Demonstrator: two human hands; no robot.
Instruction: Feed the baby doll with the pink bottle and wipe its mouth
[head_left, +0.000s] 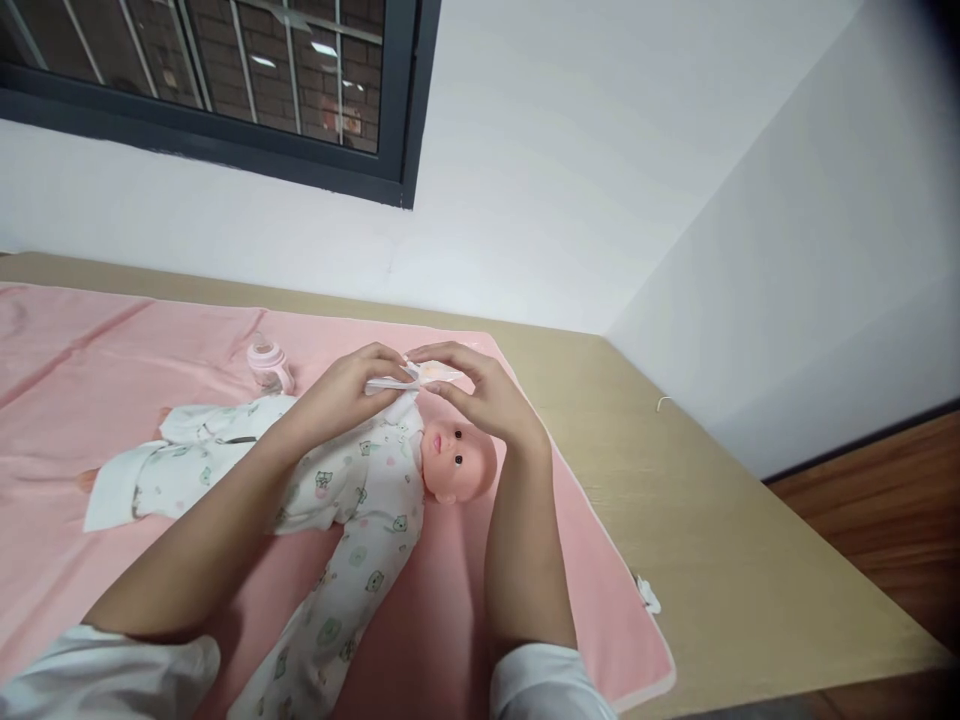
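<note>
Hands (350,388) are pinching a pale item (441,373) between them near the far right corner of the pink blanket (604,620). A doll (375,475) is lying beneath them.

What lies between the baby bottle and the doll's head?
In the head view, the left hand, then the doll's clothed chest.

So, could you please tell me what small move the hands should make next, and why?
I'd probably firm up the pinch of the right hand on the thin white item: the left hand holds one end between thumb and fingers, while the right fingertips curve around the other, their grip hard to make out.
</note>
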